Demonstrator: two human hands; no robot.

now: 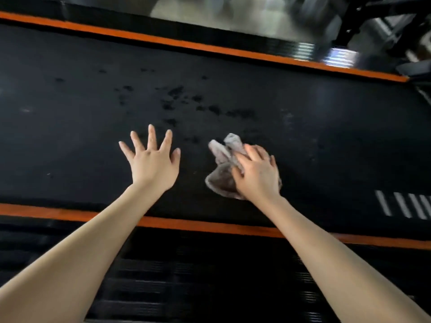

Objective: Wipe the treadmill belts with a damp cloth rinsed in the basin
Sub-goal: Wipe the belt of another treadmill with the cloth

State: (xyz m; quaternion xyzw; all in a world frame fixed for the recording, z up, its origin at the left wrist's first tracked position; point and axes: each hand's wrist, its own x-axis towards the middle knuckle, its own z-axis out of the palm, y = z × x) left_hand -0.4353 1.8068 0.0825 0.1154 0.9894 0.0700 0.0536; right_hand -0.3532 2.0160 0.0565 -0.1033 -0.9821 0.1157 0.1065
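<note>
A black treadmill belt (70,117) runs across the view, with dark wet spots (177,96) scattered near its middle. My right hand (256,173) presses down on a crumpled grey cloth (221,159) lying on the belt, fingers closed over it. To the left of the cloth, my left hand (151,159) lies flat on the belt with its fingers spread wide and nothing in it. No basin is in view.
Orange stripes border the belt on the far side (186,45) and the near side (198,226). A ribbed black side rail (186,276) lies below my arms. Black machine frame parts (384,26) stand at the top right, by pale floor (210,10).
</note>
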